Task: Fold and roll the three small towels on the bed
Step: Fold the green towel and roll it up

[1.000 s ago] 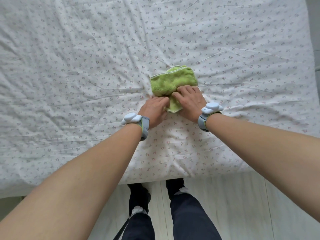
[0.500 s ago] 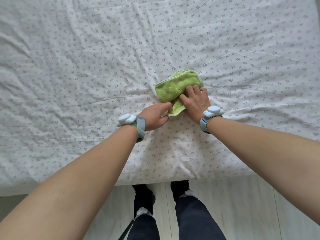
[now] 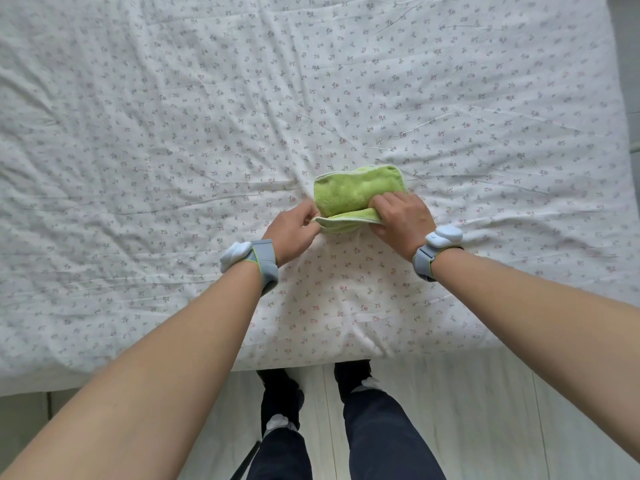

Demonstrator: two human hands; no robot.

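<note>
A small green towel (image 3: 349, 192), folded into a thick strip, lies on the bed (image 3: 173, 150) a little right of centre. Its near edge is lifted into a thin flap with a white hem. My left hand (image 3: 294, 233) pinches the left end of that flap. My right hand (image 3: 401, 216) grips the right end, fingers curled over the towel. Only this one towel is in view.
The bed is covered by a wrinkled white sheet with a small floral print. Its near edge (image 3: 346, 362) runs just in front of my legs and dark shoes (image 3: 280, 393) on the pale wooden floor. Both wrists wear grey bands.
The towel has turned from a slant to lie straight across. My hands have spread to its two ends, and the near edge is lifted between them.
</note>
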